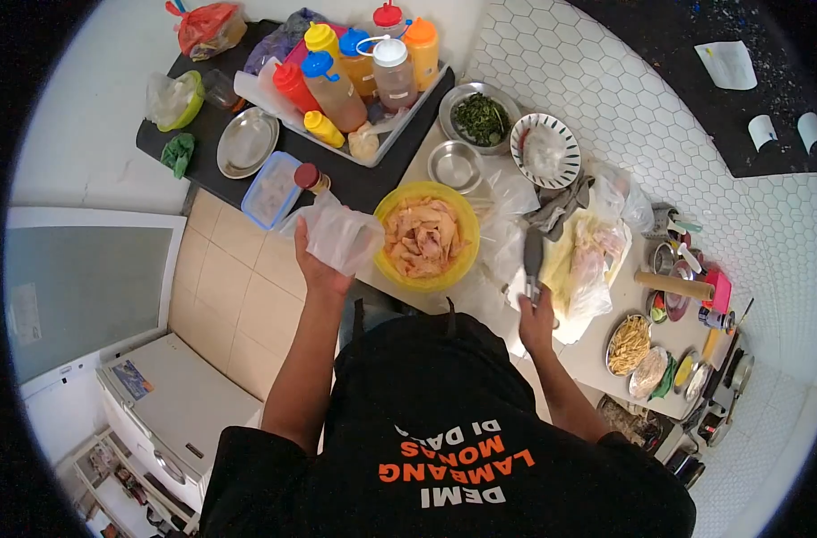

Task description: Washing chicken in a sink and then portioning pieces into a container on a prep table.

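Note:
My left hand point(327, 272) holds a translucent plastic bag point(346, 235), just left of a yellow bowl point(475, 235) filled with pale raw meat pieces point(424, 235), apparently chicken. In my right hand point(537, 321) is a utensil with a dark handle point(533, 255); its metal part lies near my fingers and its type is unclear. Right of that hand, plastic-wrapped raw meat point(593, 259) rests on a yellow and white surface. A jar with a dark red lid point(307, 176) and a blue-rimmed plastic container point(272, 190) stand beyond my left hand.
Squeeze bottles point(331, 94) crowd a plastic tray point(408, 124) at the back. Metal bowls point(455, 167), a bowl of green leaves point(480, 120) and a patterned bowl point(545, 150) stand behind the yellow bowl. Rightward are a plate of fries point(629, 344), a rolling pin point(675, 285) and a stove point(717, 410).

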The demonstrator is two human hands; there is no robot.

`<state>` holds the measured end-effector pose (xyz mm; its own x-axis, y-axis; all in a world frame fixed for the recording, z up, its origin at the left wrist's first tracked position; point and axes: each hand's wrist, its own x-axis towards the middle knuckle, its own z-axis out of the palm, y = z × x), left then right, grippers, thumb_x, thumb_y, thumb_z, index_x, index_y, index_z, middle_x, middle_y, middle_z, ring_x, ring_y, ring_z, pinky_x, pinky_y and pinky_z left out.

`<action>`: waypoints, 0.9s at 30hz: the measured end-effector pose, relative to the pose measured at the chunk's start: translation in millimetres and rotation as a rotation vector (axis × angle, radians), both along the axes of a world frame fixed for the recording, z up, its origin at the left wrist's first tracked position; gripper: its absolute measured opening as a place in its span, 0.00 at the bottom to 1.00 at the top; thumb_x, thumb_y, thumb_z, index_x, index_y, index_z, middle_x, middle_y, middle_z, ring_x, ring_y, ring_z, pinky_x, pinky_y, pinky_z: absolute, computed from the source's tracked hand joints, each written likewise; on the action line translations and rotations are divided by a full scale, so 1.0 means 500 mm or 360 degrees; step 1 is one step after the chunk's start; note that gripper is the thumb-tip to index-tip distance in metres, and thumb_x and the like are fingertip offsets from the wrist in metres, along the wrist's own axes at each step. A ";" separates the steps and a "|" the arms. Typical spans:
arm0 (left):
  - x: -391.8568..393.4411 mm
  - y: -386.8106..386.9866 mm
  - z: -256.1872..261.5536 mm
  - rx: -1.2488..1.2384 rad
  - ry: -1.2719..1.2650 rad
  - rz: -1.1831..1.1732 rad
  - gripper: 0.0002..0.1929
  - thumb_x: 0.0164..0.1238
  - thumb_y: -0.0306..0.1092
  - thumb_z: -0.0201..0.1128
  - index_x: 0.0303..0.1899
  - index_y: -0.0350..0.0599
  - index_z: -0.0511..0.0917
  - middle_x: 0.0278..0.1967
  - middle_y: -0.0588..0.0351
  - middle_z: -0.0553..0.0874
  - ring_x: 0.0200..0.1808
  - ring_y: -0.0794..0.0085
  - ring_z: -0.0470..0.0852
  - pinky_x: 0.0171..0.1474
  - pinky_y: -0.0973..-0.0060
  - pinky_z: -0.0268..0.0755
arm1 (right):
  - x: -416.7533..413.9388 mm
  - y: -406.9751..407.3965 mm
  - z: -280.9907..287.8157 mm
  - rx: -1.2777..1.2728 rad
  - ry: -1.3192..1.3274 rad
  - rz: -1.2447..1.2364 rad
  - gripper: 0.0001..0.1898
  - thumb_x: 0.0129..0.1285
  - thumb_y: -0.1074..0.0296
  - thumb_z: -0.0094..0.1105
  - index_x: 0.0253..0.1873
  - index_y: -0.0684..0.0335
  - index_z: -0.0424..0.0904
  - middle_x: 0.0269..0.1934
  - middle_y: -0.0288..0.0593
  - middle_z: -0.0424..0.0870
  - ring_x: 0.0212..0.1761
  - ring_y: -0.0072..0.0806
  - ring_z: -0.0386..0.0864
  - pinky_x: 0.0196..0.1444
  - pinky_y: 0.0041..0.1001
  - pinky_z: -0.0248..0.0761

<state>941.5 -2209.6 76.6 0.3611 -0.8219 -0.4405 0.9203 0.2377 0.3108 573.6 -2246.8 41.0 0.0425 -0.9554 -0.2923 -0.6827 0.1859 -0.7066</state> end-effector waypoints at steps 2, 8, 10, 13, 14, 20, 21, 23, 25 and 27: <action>0.005 0.004 -0.022 0.0102 -0.0057 0.0048 0.28 0.67 0.60 0.49 0.53 0.46 0.75 0.47 0.51 0.82 0.51 0.58 0.80 0.56 0.54 0.71 | 0.079 -0.038 0.086 0.0159 0.0031 0.0469 0.27 0.63 0.56 0.57 0.56 0.76 0.67 0.42 0.63 0.77 0.46 0.55 0.79 0.49 0.42 0.72; -0.008 0.011 -0.029 -0.0017 0.0054 0.0038 0.28 0.67 0.59 0.51 0.55 0.44 0.73 0.47 0.49 0.82 0.51 0.56 0.80 0.58 0.54 0.70 | 0.203 -0.091 0.093 0.0315 0.0776 0.1283 0.24 0.64 0.53 0.52 0.48 0.74 0.73 0.43 0.61 0.79 0.43 0.54 0.81 0.45 0.43 0.75; -0.010 0.019 -0.027 0.0003 0.0018 0.0059 0.28 0.67 0.59 0.51 0.54 0.44 0.74 0.47 0.50 0.82 0.51 0.56 0.80 0.57 0.55 0.70 | 0.210 -0.097 0.085 0.0287 0.0878 0.1335 0.22 0.64 0.54 0.51 0.46 0.74 0.74 0.43 0.61 0.79 0.42 0.54 0.81 0.44 0.43 0.76; -0.012 0.043 -0.036 0.0072 -0.0014 0.0112 0.26 0.67 0.58 0.51 0.53 0.45 0.74 0.47 0.51 0.82 0.51 0.57 0.80 0.56 0.55 0.71 | 0.224 -0.104 0.094 0.0058 0.0855 0.1402 0.17 0.60 0.61 0.52 0.42 0.73 0.76 0.39 0.60 0.79 0.38 0.51 0.83 0.40 0.43 0.77; -0.012 0.050 -0.041 0.0118 -0.0011 0.0142 0.26 0.67 0.58 0.51 0.53 0.45 0.74 0.47 0.51 0.82 0.51 0.57 0.80 0.56 0.55 0.72 | 0.234 -0.104 0.099 -0.0014 0.0873 0.1454 0.15 0.59 0.63 0.52 0.39 0.73 0.78 0.37 0.59 0.80 0.38 0.50 0.83 0.39 0.43 0.77; -0.014 0.072 -0.089 0.0197 -0.0124 0.0075 0.25 0.67 0.57 0.52 0.54 0.49 0.74 0.48 0.54 0.82 0.52 0.59 0.80 0.57 0.54 0.71 | 0.293 -0.131 0.094 0.0068 0.1052 0.1587 0.14 0.57 0.61 0.57 0.38 0.67 0.81 0.38 0.56 0.83 0.42 0.47 0.83 0.41 0.41 0.77; -0.014 0.073 -0.098 0.0191 -0.0124 0.0073 0.25 0.67 0.57 0.52 0.54 0.49 0.74 0.48 0.54 0.82 0.52 0.59 0.80 0.57 0.54 0.71 | 0.298 -0.144 0.097 0.0106 0.1033 0.1647 0.13 0.57 0.61 0.57 0.38 0.67 0.82 0.39 0.57 0.83 0.43 0.46 0.83 0.42 0.40 0.77; -0.015 0.079 -0.114 0.0139 -0.0072 0.0033 0.25 0.67 0.58 0.51 0.54 0.48 0.74 0.48 0.54 0.82 0.52 0.59 0.80 0.57 0.55 0.71 | 0.309 -0.172 0.081 0.0261 0.1055 0.1635 0.15 0.59 0.59 0.57 0.40 0.67 0.82 0.41 0.56 0.83 0.44 0.46 0.83 0.44 0.40 0.77; -0.021 0.068 -0.109 0.0189 -0.0123 0.0041 0.25 0.67 0.58 0.51 0.54 0.48 0.74 0.48 0.54 0.82 0.53 0.59 0.80 0.57 0.55 0.71 | 0.318 -0.212 0.053 0.0418 0.1073 0.1604 0.17 0.60 0.56 0.57 0.42 0.66 0.83 0.43 0.56 0.84 0.44 0.45 0.83 0.45 0.39 0.76; -0.021 0.063 -0.107 0.0242 -0.0177 0.0059 0.25 0.68 0.58 0.50 0.54 0.48 0.74 0.48 0.54 0.82 0.53 0.59 0.80 0.58 0.55 0.71 | 0.337 -0.247 0.046 0.0568 0.1169 0.1890 0.21 0.56 0.52 0.62 0.47 0.62 0.83 0.47 0.50 0.84 0.50 0.42 0.82 0.49 0.37 0.75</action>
